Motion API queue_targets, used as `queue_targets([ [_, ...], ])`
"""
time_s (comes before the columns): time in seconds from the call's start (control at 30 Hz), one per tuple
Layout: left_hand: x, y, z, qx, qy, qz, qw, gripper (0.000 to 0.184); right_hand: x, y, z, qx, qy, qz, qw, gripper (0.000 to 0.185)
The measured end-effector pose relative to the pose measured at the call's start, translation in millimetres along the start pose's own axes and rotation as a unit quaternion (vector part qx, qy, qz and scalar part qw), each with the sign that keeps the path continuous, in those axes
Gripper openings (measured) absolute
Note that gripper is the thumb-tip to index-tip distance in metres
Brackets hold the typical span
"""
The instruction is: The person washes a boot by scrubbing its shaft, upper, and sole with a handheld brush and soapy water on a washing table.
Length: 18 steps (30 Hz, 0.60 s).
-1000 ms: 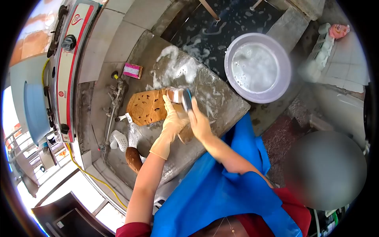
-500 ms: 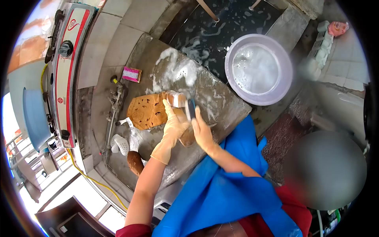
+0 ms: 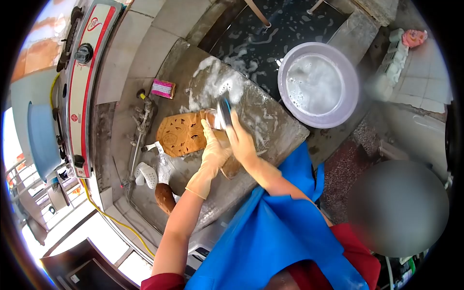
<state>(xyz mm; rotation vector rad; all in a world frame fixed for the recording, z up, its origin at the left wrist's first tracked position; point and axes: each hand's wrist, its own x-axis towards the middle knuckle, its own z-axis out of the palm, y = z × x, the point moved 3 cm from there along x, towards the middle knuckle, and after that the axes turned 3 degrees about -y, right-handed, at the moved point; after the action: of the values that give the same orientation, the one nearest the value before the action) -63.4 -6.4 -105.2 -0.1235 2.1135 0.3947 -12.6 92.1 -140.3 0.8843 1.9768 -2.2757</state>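
Note:
A tan, boot-like piece with cut-out holes (image 3: 180, 134) lies on the wet concrete slab (image 3: 278, 123). My left hand (image 3: 215, 155), in a pale rubber glove, is closed on its right end. Over that same end, my right hand (image 3: 243, 144), also gloved, grips a brush with a dark back and blue edge (image 3: 224, 111). White lather (image 3: 220, 89) is spread over the slab beyond the brush. A tan part (image 3: 231, 169) shows below my hands; whether it belongs to the same piece I cannot tell.
A lilac basin of sudsy water (image 3: 351, 79) stands beside a dark water tank (image 3: 285, 24). On the slab are a pink scrub sponge (image 3: 163, 89), a white perforated shoe (image 3: 147, 175) and a brown oval item (image 3: 165, 197). A tap pipe (image 3: 140, 130) runs along the wall by a gas stove (image 3: 87, 87).
My right hand and the brush have moved up and left, over the end of the tan piece. My left hand stays in nearly the same place.

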Motion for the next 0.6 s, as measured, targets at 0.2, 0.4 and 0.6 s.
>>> queue_targets([
  [0.2,33,-30,14,0.011,0.030,0.032,0.999,0.127,-18,-10,-5,-0.024,0.003,-0.046,0.999,0.052],
  [0.4,33,-27,15,0.052,0.039,0.107,0.992,0.099,-45,44,-13,-0.063,-0.022,-0.063,0.996,0.050],
  [0.6,40,-44,21,0.087,0.031,0.097,0.991,0.097,-40,30,-10,-0.039,0.015,-0.135,0.990,0.050],
])
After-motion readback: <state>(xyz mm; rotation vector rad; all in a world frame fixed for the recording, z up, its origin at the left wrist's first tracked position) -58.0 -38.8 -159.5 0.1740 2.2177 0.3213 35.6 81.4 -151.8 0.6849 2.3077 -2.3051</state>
